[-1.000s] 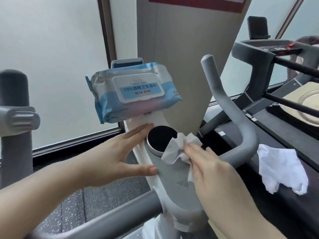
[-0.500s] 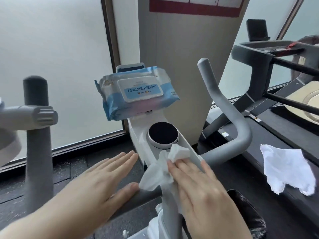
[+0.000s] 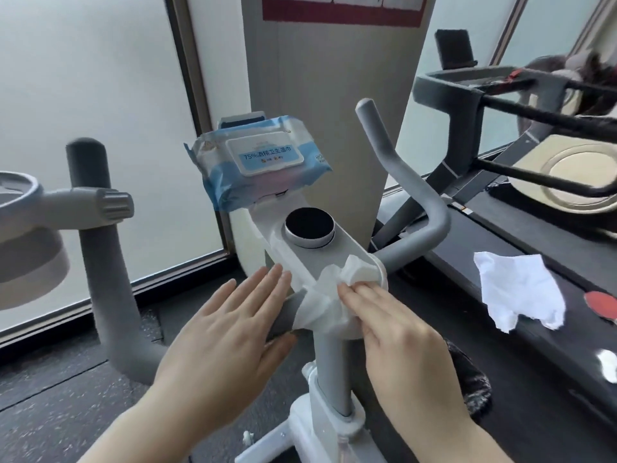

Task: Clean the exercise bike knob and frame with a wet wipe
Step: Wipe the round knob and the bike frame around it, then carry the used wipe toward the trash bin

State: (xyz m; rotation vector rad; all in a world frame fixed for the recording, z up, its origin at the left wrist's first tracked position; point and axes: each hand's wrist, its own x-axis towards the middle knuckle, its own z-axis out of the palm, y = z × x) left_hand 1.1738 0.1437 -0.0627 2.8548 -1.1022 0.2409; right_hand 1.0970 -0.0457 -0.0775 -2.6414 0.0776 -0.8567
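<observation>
Right hand presses the wet wipe flat-fingered onto the frame, just below the knob. Left hand rests open on the handlebar beside it. Best keep even pressure and overlap strokes (fold to a clean face). Wipe pack above reads "75%".

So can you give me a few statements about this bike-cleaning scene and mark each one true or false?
1. The right hand presses a wet wipe against the bike frame. True.
2. The pack of wipes lies on the floor. False: it sits on top of the bike, above the knob.
3. The left hand holds a second wipe. False: it rests flat on the handlebar, holding nothing.
4. A crumpled white wipe lies on the treadmill to the right. True.
</observation>
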